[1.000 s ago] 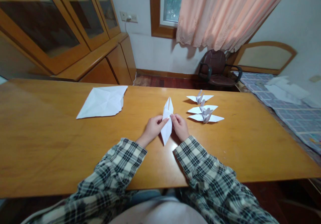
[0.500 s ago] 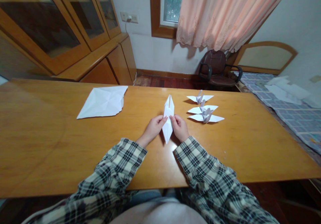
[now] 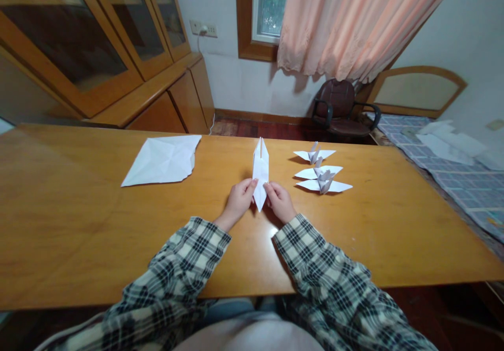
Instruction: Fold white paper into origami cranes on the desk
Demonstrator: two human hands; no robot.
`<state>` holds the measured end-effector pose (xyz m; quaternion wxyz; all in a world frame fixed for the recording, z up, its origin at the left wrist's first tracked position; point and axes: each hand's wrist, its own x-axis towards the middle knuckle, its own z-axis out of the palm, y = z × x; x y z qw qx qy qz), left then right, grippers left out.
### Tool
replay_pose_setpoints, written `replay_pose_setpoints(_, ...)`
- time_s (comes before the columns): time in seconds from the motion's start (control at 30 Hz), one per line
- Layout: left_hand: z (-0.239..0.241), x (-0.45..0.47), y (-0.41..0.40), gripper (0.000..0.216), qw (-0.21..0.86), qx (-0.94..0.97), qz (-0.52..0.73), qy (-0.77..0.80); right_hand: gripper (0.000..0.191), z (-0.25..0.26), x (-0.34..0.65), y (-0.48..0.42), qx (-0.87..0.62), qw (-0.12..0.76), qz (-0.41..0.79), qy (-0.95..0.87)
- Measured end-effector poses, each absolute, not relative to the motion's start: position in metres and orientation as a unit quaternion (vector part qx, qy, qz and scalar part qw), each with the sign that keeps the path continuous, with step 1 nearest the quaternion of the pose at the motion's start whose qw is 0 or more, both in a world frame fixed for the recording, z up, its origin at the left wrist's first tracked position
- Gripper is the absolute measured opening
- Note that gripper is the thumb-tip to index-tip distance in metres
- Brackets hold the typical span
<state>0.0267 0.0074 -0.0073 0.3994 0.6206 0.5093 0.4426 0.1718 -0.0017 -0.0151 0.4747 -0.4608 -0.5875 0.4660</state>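
A narrow, kite-shaped folded white paper point(image 3: 260, 171) lies on the wooden table point(image 3: 79, 225), its split tip pointing away from me. My left hand point(image 3: 238, 201) pinches its near left edge with thumb and fingers. On the right edge, my right hand point(image 3: 279, 201) pinches the same near end. Both sleeves are black-and-white plaid.
A larger creased white sheet point(image 3: 161, 159) lies flat to the left. Three finished paper cranes point(image 3: 322, 171) sit to the right of my hands. Behind the table are a wooden cabinet point(image 3: 98, 57), a dark chair point(image 3: 340, 107) and a bed point(image 3: 464, 178) with loose papers.
The folded paper has slid away from me across the table; my hands now grip nearer its close tip.
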Motion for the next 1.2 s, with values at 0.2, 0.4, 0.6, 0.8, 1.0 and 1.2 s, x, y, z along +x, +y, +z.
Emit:
replay_pose_setpoints(0.2,-0.0120,0.0270,0.0082,0.057,0.438,0.619,0.429,0.490,0.048,-0.0116,0.1737,-0.0016,-0.508,0.487,0.354,-0.616)
replay_pose_setpoints(0.4,-0.0089,0.0291,0.0040,0.058,0.471,0.642,0.400,0.454,0.048,-0.0124,0.1758,-0.0005,-0.519,0.509,0.349,-0.592)
replay_pose_setpoints(0.6,-0.0068,0.0273,0.0044,0.058,0.421,0.623,0.439,0.492,0.053,-0.0097,0.1725,-0.0046,-0.473,0.478,0.454,-0.585)
replay_pose_setpoints(0.8,-0.0121,0.0287,0.0076,0.055,0.464,0.595,0.450,0.478,0.050,-0.0049,0.1711,-0.0069,-0.482,0.464,0.407,-0.621)
replay_pose_setpoints(1.0,-0.0118,0.0324,0.0047,0.048,0.509,0.629,0.390,0.439,0.049,-0.0109,0.1733,-0.0024,-0.513,0.490,0.372,-0.598)
replay_pose_setpoints(1.2,-0.0109,0.0309,0.0038,0.045,0.498,0.650,0.383,0.427,0.053,-0.0126,0.1739,-0.0024,-0.494,0.505,0.452,-0.545)
